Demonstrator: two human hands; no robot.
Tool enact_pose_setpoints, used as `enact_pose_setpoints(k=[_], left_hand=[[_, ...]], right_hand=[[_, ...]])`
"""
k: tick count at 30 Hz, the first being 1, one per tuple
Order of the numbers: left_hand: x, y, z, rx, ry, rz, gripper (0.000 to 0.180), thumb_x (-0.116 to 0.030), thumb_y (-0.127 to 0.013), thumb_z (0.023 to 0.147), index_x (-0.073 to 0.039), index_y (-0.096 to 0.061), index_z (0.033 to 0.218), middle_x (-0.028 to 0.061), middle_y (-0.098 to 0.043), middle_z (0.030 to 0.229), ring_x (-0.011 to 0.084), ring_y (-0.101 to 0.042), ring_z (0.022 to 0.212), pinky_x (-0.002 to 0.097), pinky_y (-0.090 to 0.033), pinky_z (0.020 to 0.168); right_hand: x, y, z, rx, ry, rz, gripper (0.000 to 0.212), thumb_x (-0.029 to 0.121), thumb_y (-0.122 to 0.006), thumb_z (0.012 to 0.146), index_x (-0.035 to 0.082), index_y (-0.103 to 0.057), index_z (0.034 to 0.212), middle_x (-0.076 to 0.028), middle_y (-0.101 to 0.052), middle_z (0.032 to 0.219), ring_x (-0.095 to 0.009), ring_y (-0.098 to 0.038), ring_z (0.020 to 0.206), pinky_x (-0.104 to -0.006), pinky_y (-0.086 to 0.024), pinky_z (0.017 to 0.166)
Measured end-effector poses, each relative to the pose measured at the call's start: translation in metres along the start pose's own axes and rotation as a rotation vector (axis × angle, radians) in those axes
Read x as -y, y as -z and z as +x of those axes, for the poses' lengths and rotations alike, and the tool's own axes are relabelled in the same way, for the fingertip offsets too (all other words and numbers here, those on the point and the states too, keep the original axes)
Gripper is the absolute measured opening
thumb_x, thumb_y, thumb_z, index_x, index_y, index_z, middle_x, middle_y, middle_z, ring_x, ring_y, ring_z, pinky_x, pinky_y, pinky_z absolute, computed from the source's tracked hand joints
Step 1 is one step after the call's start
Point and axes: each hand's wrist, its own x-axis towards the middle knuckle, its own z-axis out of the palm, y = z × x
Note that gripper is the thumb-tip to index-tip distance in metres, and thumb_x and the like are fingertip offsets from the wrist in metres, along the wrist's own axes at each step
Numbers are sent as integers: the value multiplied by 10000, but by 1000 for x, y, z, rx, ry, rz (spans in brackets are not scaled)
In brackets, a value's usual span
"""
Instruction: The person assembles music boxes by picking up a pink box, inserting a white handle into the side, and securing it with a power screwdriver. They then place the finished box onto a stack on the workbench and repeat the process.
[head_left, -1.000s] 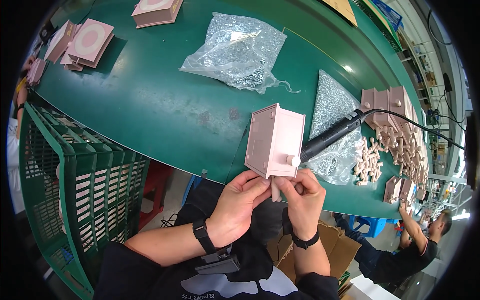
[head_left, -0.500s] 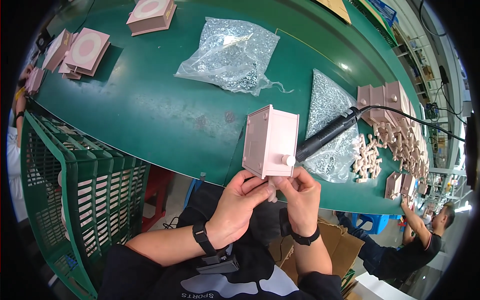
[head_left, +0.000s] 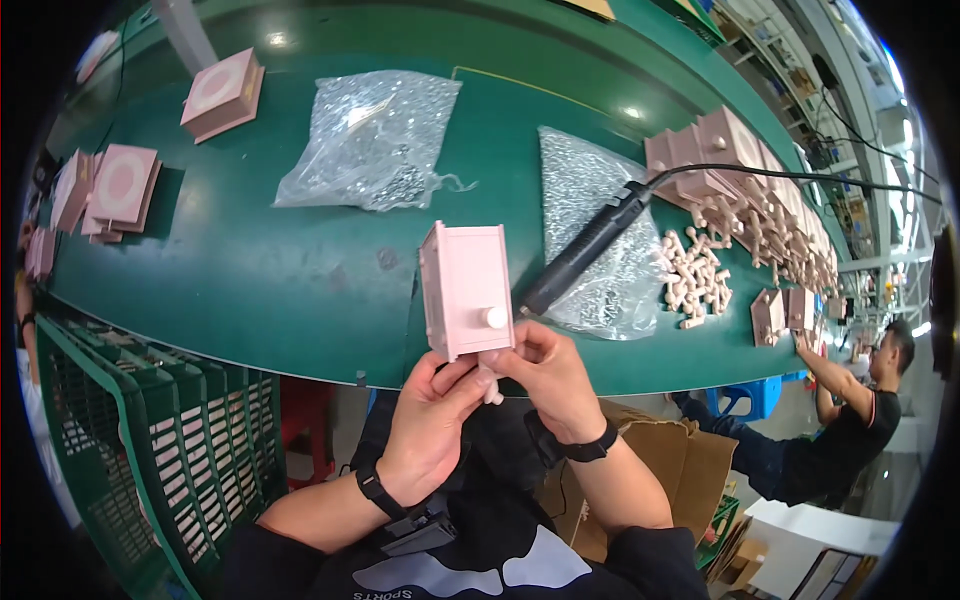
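Observation:
A pink box with a round white knob on its side stands at the table's near edge, in front of me. Just below its near edge, my left hand pinches a small pink knobbed piece between thumb and fingers. From the other side my right hand closes its thumb and fingertips on the same piece, close against the box. Fingers hide the place where piece and box meet. A black electric screwdriver lies right of the box, its tip near my right hand.
The screwdriver rests on a clear bag of screws; its cable trails right. Another bag holds small metal nuts. Loose pink pegs and pink boxes lie right. A green crate stands left. A co-worker sits at right.
The view has shifted, so the table's things appear farther left. Both hands stay at the box's near edge with the knobbed piece. The box appears turned slightly.

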Motion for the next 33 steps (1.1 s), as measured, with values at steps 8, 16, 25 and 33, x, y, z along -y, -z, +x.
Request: enact_pose_setpoints(k=[8,16,25,33], left_hand=[[-3,-1,-1,-33,4,23,292,3,-610,950,-24,-500,1219,106,-626,1249,186,-626,1105,336,-519,932],[1,-3,3,-1,-4,40,302,-3,-611,951,-17,-489,1227,109,-609,1268,182,-614,1126,330,-515,935],[-1,-2,0,-33,-41,12,326,14,-626,933,-6,-476,1222,115,-631,1226,172,-633,1066,324,-528,916],[1,-1,2,-33,-34,-8,325,19,-629,930,-9,-480,1218,102,-644,1200,155,-643,1029,314,-535,894]], right_hand=[[76,37,16,-763,492,-729,429,217,-761,864,-13,-571,1172,-91,-688,876,-118,-641,767,-253,-491,693],[121,110,97,-872,360,-958,573,321,-773,841,-61,-562,1212,-96,-677,888,-158,-616,799,-301,-481,745],[118,19,7,-463,941,-212,353,148,-697,896,0,-582,1195,-46,-618,991,-145,-579,891,-294,-464,820],[72,3,7,107,849,275,600,367,-773,845,85,-444,1260,-94,-608,930,-263,-614,835,-411,-510,819]])
